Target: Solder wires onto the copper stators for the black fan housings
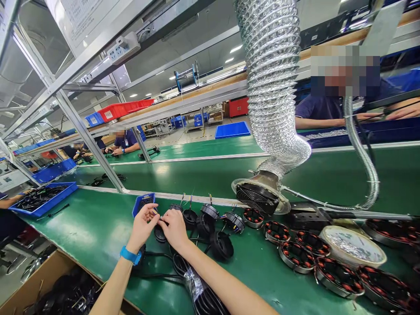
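Pinching thin wires (pixel 155 212) between two grips

The left grip (pixel 141 228) and right grip (pixel 175 228) pinch close together, probably so one steadies while the other works. Black housings (pixel 221 246) sit beside the right grip on the surface (pixel 88 227), likely for short reaches. High above both, the sheet's (pixel 82 22) print is unreadable.

Thin coloured wires (pixel 154 212), partly hidden between hands (pixel 174 226).

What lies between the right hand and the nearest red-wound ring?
Round black housings, some with wires, lie between the right hand and the ring in the head view.
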Demonstrator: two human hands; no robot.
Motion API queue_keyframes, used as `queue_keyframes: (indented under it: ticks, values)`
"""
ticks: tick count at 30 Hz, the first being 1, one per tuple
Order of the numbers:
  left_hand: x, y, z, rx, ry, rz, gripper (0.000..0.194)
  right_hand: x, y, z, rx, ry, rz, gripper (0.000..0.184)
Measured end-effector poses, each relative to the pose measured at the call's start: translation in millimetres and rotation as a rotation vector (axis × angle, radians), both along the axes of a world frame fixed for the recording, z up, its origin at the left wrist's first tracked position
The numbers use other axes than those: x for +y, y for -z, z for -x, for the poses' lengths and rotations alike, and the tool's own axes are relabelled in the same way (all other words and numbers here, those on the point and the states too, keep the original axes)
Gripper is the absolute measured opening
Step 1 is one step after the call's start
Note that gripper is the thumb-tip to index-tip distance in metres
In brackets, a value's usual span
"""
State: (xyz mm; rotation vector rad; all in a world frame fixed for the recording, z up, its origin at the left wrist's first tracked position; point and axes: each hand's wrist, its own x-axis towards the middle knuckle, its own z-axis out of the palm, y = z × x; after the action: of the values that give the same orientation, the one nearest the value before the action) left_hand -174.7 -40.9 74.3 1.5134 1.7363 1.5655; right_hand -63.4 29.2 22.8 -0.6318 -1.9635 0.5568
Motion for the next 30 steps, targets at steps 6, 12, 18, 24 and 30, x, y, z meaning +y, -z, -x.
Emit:
queue_keyframes:
  ticks: [6,12,18,24,30]
  values:
    - [-15,-13.3,14,-0.003,-0.11,-0.023,0.056,13,-10.4,-10,0.072,0.13,0.041,0.021]
    - [-84,12.8,31,0.309,-0.422,0.298,0.047,50,-24.8,-32,-0.22,0.297,0.242,0.034]
    - [-114,58.7,8,0.75,-0.445,0.255,0.044,53,-40.0,-46,-0.375,0.273,0.17,0.025]
    - [-99,61.7,-21,1.108,-0.301,0.021,0.049,-2,-49.3,-29,-0.254,-0.145,-0.044,0.017]
    - [-84,58.0,-41,1.414,-0.12,-0.173,0.036,-28,-25.6,-7,-0.019,-0.574,0.255,0.026]
